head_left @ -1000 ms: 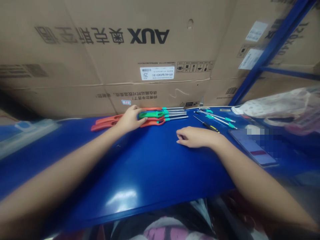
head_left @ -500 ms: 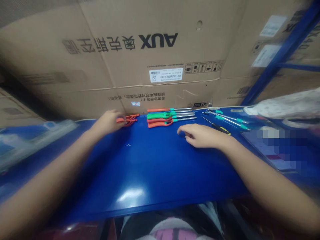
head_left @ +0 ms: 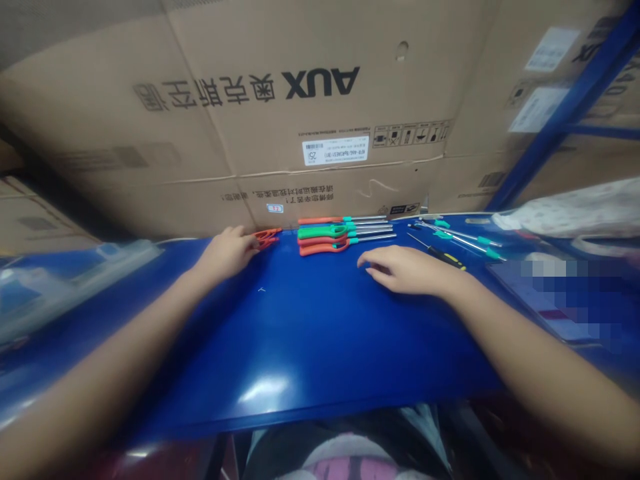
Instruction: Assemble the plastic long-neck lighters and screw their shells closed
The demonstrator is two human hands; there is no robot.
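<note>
At the back of the blue table, my left hand (head_left: 231,251) has its fingers closed at the near end of orange plastic lighter handles (head_left: 267,236). The fingertips are partly hidden, so how many pieces they touch is unclear. To the right lies a row of long-tube gas lighters (head_left: 323,233), several with orange grips and one with a green grip, their metal tubes pointing right. My right hand (head_left: 403,269) rests just in front of those tubes, fingers loosely bent and thumb apart, with nothing in it. Beyond its wrist lies a black-and-yellow screwdriver (head_left: 447,257).
Loose metal lighter tubes with teal ends (head_left: 465,238) lie at the back right. A large cardboard box (head_left: 280,147) walls off the back. Clear plastic bags (head_left: 75,283) are at left, a white patterned cloth (head_left: 575,207) at right. A tiny pale scrap (head_left: 261,289) lies mid-table.
My left hand has shifted slightly right and down, covering more of the orange handles. The right hand keeps nearly the same pose, and the whole view has moved a little.
</note>
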